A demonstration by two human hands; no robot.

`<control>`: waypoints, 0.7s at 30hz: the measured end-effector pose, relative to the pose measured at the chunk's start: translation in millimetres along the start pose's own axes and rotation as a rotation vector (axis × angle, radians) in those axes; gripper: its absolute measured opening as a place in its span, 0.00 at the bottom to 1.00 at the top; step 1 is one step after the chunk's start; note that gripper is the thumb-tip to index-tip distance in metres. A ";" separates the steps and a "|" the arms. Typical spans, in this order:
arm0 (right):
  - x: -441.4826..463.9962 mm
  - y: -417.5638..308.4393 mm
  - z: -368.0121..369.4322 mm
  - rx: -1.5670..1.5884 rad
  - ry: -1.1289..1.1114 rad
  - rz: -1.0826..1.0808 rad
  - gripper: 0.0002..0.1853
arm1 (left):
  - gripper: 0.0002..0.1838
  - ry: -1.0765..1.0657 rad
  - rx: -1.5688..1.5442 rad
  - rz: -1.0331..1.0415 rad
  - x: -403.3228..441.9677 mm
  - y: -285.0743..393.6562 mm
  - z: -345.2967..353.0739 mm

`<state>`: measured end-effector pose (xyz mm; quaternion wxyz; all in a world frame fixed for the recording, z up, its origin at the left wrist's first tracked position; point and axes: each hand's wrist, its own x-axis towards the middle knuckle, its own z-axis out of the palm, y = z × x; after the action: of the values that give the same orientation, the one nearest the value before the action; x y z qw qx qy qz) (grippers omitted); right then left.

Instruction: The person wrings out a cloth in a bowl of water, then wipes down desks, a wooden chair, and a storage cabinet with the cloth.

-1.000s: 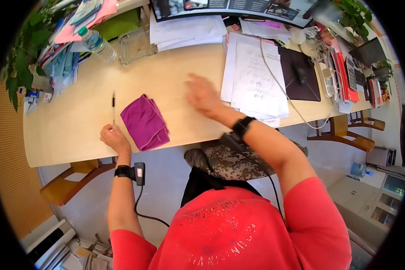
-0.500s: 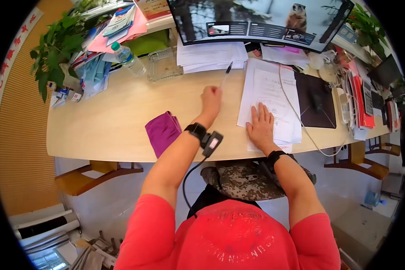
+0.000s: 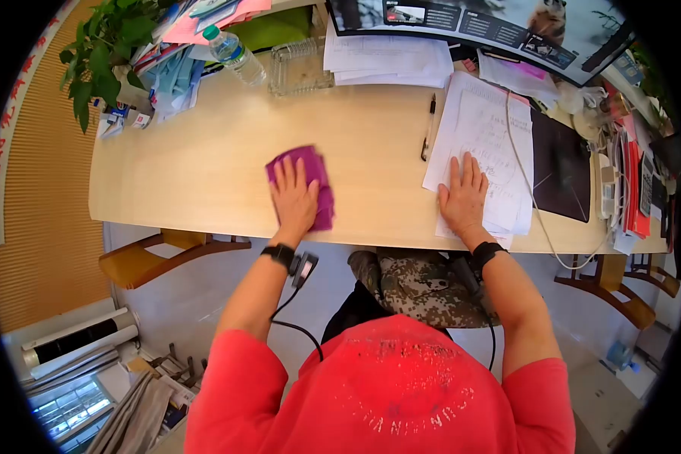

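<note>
My left hand (image 3: 296,201) lies flat with spread fingers on a folded purple cloth (image 3: 322,213) near the desk's front edge. Flat on the stack of handwritten papers (image 3: 469,113) rests my right hand (image 3: 464,198), its fingers stretched out. A black-tipped pen (image 3: 429,127) lies on the desk just left of those papers, apart from both hands. The cloth's middle is partly hidden under my left hand.
Along the desk's back stand a water bottle (image 3: 237,55), a clear tray (image 3: 301,66), more papers (image 3: 386,64) and a monitor (image 3: 477,26). A white cable (image 3: 523,163) crosses the right-hand papers beside a black mat (image 3: 560,166). Wooden chairs (image 3: 163,253) flank the desk.
My left hand has let go of the pen, now lying beside the papers, and moved left onto the purple cloth. My right hand stays on the papers. The camera view has shifted.
</note>
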<state>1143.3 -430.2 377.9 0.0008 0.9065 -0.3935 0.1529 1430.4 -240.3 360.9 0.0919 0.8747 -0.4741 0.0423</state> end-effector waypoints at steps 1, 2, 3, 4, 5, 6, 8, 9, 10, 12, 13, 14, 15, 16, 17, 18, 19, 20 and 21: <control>2.0 0.2 0.5 0.001 0.002 -0.006 0.32 | 0.31 -0.011 0.001 0.013 17.2 12.8 3.9; 2.7 0.4 0.5 0.001 0.004 -0.013 0.32 | 0.31 0.010 -0.008 0.066 35.5 25.4 10.3; 2.7 0.3 0.2 -0.004 -0.005 -0.007 0.32 | 0.31 0.033 -0.016 0.117 55.3 39.7 18.0; 3.6 -0.1 0.3 -0.008 -0.013 -0.002 0.32 | 0.32 0.035 -0.014 0.136 75.9 57.0 27.3; 5.1 -1.1 0.8 -0.012 -0.020 0.002 0.32 | 0.32 0.037 -0.011 0.156 92.1 76.2 34.9; 5.8 -2.1 1.0 -0.015 -0.022 0.001 0.32 | 0.31 -0.024 -0.018 0.156 102.9 99.3 33.5; 5.4 -3.1 0.2 -0.022 -0.025 0.002 0.32 | 0.30 -0.091 -0.031 0.230 108.6 127.9 29.5; 7.3 -3.1 0.5 -0.030 -0.023 -0.004 0.32 | 0.30 -0.094 -0.038 0.302 108.3 131.2 28.2; 7.4 -3.1 0.9 -0.037 -0.023 -0.008 0.31 | 0.30 -0.095 -0.097 0.352 107.8 121.5 26.3; 6.2 -3.5 0.0 -0.047 -0.028 -0.006 0.31 | 0.30 -0.021 -0.076 0.328 104.4 87.7 31.4; 5.7 -3.8 -1.4 -0.043 -0.033 -0.010 0.31 | 0.30 0.013 -0.065 0.318 101.2 66.7 33.2; 6.4 -3.9 -2.6 -0.038 -0.034 -0.013 0.31 | 0.31 0.046 -0.027 0.249 98.7 41.6 33.9; 6.9 -4.5 -2.7 -0.033 -0.031 -0.014 0.31 | 0.31 0.081 0.014 0.184 97.5 11.6 34.3; 6.3 -5.0 -2.6 -0.027 -0.027 -0.016 0.31 | 0.31 0.107 0.032 0.129 96.2 -24.3 38.7; 6.5 -4.7 -2.5 -0.021 -0.021 -0.019 0.30 | 0.32 0.135 0.051 0.073 95.3 -60.6 40.4; 6.5 -3.9 -2.6 -0.016 -0.014 -0.022 0.30 | 0.32 0.123 0.076 -0.039 92.7 -93.5 34.7; 6.6 -3.3 -2.5 -0.015 -0.013 -0.019 0.30 | 0.33 0.109 0.101 -0.149 90.1 -119.6 27.9; 6.6 -3.0 -2.5 -0.014 -0.013 -0.017 0.30 | 0.32 0.044 0.207 -0.254 88.6 -137.1 15.3; 6.5 -2.7 -2.1 -0.012 -0.014 -0.016 0.30 | 0.32 -0.024 0.315 -0.361 86.8 -145.0 6.4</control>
<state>1148.9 -432.7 382.1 0.0045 0.9107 -0.3871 0.1441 1599.2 -235.5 351.1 -0.0450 0.9492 -0.2985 0.0883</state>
